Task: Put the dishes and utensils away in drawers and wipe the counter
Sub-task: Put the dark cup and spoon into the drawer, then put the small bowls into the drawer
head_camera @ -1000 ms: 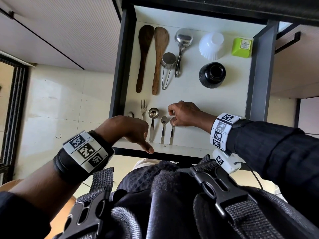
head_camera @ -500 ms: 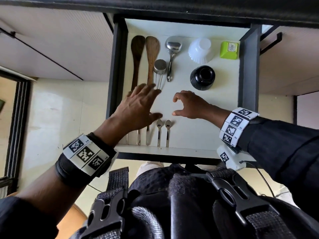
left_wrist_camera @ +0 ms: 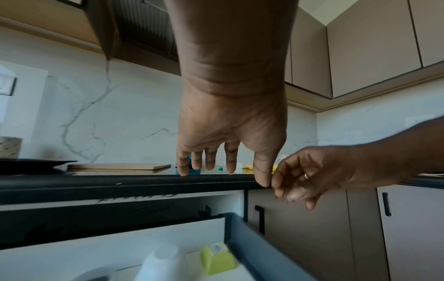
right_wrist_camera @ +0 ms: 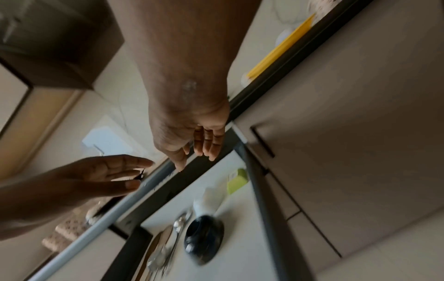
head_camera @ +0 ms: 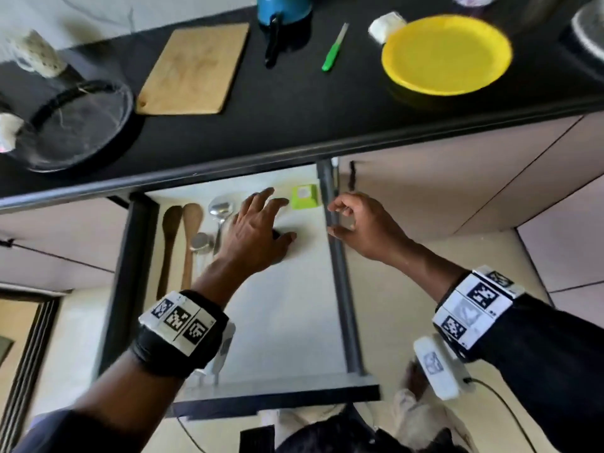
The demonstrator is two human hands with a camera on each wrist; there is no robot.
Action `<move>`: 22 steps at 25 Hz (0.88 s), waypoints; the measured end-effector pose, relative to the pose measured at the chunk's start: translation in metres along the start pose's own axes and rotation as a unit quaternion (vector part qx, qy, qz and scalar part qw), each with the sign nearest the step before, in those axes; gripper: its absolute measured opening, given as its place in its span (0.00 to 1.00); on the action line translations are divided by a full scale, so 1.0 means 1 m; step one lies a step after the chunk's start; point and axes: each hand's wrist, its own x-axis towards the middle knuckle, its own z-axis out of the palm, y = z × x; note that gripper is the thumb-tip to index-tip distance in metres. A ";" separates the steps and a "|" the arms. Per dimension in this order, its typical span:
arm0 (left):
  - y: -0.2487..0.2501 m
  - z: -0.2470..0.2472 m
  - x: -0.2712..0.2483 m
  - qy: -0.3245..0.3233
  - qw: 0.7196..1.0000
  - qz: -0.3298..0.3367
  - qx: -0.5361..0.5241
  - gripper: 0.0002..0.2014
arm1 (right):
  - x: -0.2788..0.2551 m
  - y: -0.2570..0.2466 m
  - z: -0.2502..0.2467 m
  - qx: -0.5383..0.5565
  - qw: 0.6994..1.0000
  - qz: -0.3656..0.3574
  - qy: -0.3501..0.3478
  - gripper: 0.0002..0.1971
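Reaching over the open drawer (head_camera: 340,289), the left hand (head_camera: 255,230) has its fingers spread and nearly straight, holding nothing; in the left wrist view the fingertips (left_wrist_camera: 183,171) hang in front of the dark counter (head_camera: 294,112) edge, and contact with it cannot be told. The right hand (head_camera: 362,223) hovers above the drawer's right wall with fingers loosely curled and thumb apart from them, empty as well. Inside the white-lined drawer lie two wooden spatulas (head_camera: 179,243) side by side at the left, a steel ladle (head_camera: 220,210) and a small steel measuring cup (head_camera: 201,241) next to them, a lime-green box (head_camera: 304,197) in the far right corner, and, seen from the right wrist, a white cup (right_wrist_camera: 209,197) and a black bowl (right_wrist_camera: 204,241) near each other. On the counter above sit a yellow plate (head_camera: 446,53), a green-handled knife (head_camera: 333,49), a wooden cutting board (head_camera: 192,70), a black pan (head_camera: 72,125) and a blue pot (head_camera: 282,8), well apart from both hands.
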 end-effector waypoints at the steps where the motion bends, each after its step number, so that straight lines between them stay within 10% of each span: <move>1: 0.032 0.004 0.020 0.003 1.000 0.007 0.004 0.31 | -0.005 0.014 -0.034 -0.002 1.000 -0.007 0.022 0.17; 10: 0.187 -0.018 0.150 0.055 0.995 0.022 -0.078 0.22 | 0.013 0.084 -0.256 -0.034 0.992 0.008 0.119 0.08; 16: 0.176 -0.022 0.203 0.050 0.993 -0.069 -0.085 0.21 | 0.084 0.104 -0.282 -0.036 0.997 0.018 0.061 0.07; 22: 0.134 -0.047 0.301 -0.097 0.977 -0.190 0.030 0.32 | 0.218 0.120 -0.300 -0.077 0.997 0.012 -0.005 0.08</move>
